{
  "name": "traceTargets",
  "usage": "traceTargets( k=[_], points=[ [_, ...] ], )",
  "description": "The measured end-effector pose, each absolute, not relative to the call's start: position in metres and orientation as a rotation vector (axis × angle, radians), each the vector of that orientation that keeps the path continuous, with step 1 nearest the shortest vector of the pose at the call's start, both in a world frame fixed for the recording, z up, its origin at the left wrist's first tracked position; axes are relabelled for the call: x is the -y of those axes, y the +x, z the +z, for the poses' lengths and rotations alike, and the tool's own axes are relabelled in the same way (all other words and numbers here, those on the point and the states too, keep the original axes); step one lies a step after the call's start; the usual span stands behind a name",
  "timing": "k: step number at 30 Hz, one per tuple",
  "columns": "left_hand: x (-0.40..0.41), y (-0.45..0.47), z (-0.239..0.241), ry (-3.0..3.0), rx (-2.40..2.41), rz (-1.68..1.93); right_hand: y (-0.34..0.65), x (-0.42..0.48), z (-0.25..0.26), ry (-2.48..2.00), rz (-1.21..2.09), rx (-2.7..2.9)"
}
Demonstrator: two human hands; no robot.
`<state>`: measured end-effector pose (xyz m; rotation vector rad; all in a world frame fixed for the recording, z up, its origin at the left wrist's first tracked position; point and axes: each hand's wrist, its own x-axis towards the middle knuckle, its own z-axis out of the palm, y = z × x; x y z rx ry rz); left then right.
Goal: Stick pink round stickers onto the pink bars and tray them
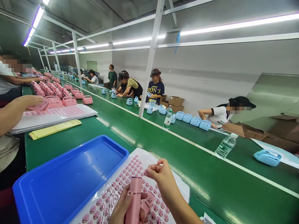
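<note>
My left hand [122, 207] grips a pink plastic part [135, 199] upright at the bottom centre. Just above it, my right hand [161, 176] has thumb and forefinger pinched together; whether a small sticker is between them I cannot tell. Under both hands lies a white sheet [140, 161] covered with several round pink stickers. A blue tray [70, 177] lies to the left of the sheet on the green table [205, 174].
A neighbour's arm [14, 112] rests on pink parts beside stacked sheets [53, 116] at left. Pink cases [68, 101] line the left side, blue cases [267, 157] the far side. Water bottles [225, 145] stand past the white divider. Several people work opposite.
</note>
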<state>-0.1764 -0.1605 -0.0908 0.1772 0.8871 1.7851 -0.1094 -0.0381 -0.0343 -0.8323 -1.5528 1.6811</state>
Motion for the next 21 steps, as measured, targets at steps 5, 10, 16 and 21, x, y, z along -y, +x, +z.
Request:
traceTargets(
  k=[5, 10, 16, 21],
  points=[
    [0.163, -0.171, -0.089, 0.117, -1.082, 1.764, -0.085, 0.056, -0.018, -0.837, 1.629, 1.541],
    [0.162, -0.167, -0.095, 0.354, -1.189, 1.865, -0.078, 0.066, -0.018, -0.869, 1.554, 1.545],
    [0.165, -0.167, -0.098, 0.613, -1.391, 1.659, -0.075, 0.079, -0.035, -0.851, 1.481, 1.700],
    [0.171, -0.165, -0.093, 0.464, -1.295, 1.609, -0.075, 0.084, -0.041, -0.883, 1.430, 1.737]
  ],
)
